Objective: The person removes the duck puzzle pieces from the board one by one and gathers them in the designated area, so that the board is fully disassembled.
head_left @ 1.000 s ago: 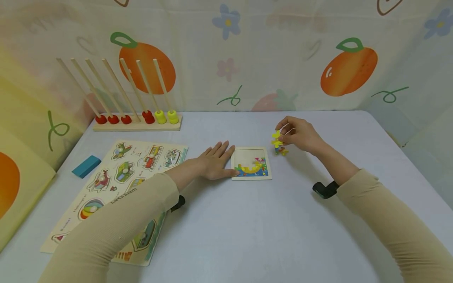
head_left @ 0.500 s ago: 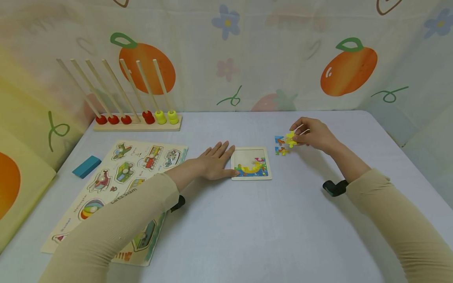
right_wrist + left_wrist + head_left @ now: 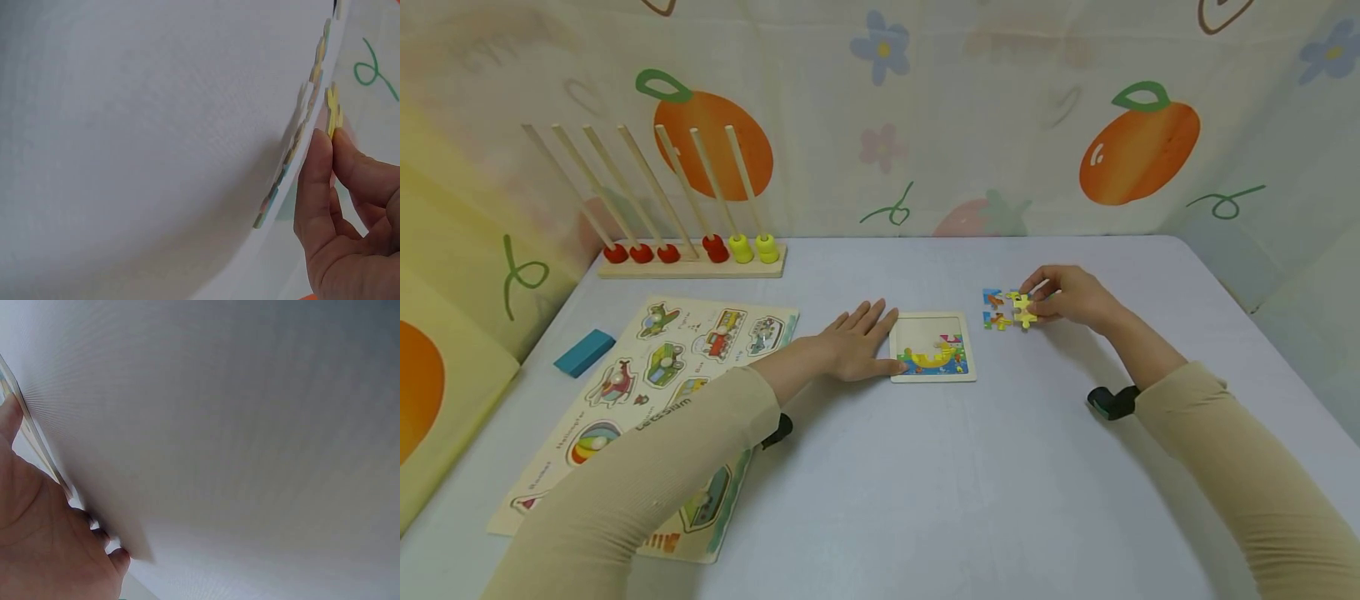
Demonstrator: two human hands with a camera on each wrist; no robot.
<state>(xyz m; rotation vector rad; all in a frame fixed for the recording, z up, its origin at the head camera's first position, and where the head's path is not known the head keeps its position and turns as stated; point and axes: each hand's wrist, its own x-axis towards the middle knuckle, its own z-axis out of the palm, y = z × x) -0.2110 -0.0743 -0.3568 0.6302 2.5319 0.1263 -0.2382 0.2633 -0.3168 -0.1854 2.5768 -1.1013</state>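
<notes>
One yellow puzzle piece (image 3: 332, 112) is pinched in the right hand (image 3: 1071, 296), right of the part-filled tray (image 3: 919, 329), beside loose pieces (image 3: 997, 320) — apparently being sorted. The tray's edge is touched by the left hand's (image 3: 853, 346) thumb, fingers straight — next, probably, a fitting gap must be chosen.

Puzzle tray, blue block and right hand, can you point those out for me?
Puzzle tray (image 3: 925, 328): head view, on the bare upper part of its inside.
Blue block (image 3: 583, 352): head view, on its top face.
Right hand (image 3: 1070, 295): head view, on the middle of the hand.
</notes>
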